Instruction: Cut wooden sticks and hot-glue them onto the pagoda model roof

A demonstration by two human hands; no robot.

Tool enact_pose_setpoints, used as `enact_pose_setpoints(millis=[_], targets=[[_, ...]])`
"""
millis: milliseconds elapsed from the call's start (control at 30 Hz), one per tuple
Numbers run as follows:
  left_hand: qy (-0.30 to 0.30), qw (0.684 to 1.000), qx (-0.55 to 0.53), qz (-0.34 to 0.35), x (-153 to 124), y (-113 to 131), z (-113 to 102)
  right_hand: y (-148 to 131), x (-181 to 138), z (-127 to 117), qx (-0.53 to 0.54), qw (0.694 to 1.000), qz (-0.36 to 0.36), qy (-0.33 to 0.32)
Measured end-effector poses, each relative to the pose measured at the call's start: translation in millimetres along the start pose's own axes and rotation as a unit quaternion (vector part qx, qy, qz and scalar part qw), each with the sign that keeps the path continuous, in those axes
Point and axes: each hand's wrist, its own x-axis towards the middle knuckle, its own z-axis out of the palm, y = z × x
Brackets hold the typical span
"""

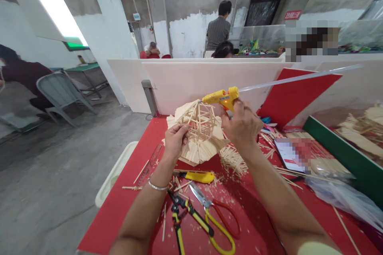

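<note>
A model built of thin wooden sticks [201, 135] stands tilted on the red table [125, 191]. My left hand [175, 140] grips its left side, fingers closed on the stick frame. My right hand [241, 126] is wrapped round the handle of a yellow hot glue gun [220, 97]. The gun's nozzle points left at the top of the model. A long clear glue stick [299, 77] pokes out of the back of the gun to the right.
On the table lie a yellow utility knife [199, 176], yellow-handled pliers [182, 215], red-and-yellow scissors [215, 217], loose sticks [233, 159], a phone [291, 154] and plastic bags [341, 195]. A white divider [194, 79] stands behind. People sit beyond it; a chair [61, 93] is at left.
</note>
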Motion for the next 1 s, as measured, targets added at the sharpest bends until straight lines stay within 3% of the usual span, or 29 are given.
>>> enact_pose_setpoints(millis=[400,633,1000], targets=[[0.005,1.0,-0.01,0.006,-1.9,11.2,1.4,-5.0,-14.8,-13.2,0.016,0.999,-0.036,0.019],[-0.003,1.0,0.01,0.012,2.0,8.2,-3.6,-10.5,-25.1,-14.7,0.014,0.998,-0.052,-0.032],[-0.003,1.0,0.011,0.017,1.3,6.9,-1.6,-9.9,-27.6,-10.1,0.045,0.996,-0.055,-0.05]])
